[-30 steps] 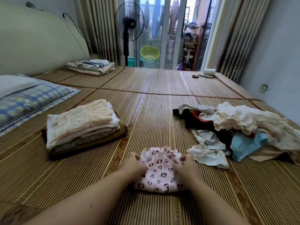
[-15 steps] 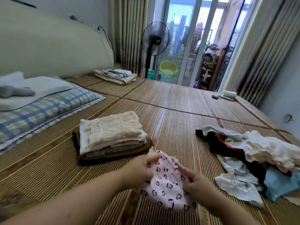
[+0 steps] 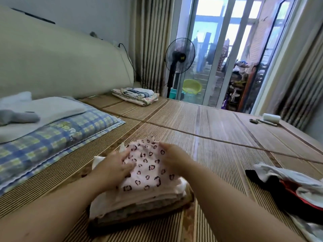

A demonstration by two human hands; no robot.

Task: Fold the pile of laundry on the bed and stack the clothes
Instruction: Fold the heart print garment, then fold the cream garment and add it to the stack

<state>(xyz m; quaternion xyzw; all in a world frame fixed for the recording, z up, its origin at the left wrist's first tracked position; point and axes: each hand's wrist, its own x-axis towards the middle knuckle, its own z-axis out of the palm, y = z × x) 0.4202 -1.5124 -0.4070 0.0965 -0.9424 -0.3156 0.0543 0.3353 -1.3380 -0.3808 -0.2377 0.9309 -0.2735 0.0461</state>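
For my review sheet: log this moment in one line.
heart-print garment: atop folded stack | left hand: pressing it | right hand: touching it

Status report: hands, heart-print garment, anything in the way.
Left hand and right hand flat, pressing heart-print garment onto folded stack. Unfolded pile lies right, apart from stack.

Home bedroom: bed [image 3: 218, 137], pillow [image 3: 52, 137], curtains [image 3: 150, 41], fan [image 3: 180, 55].

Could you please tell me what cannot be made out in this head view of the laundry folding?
All in the head view.
Unfolded pile: cut off by the right and bottom edges.
Folded stack, lower layers: covered by the pink heart-print garment.
Right hand, grip: its own back hides the fingertips.
Small items by the white roll: too small to identify.
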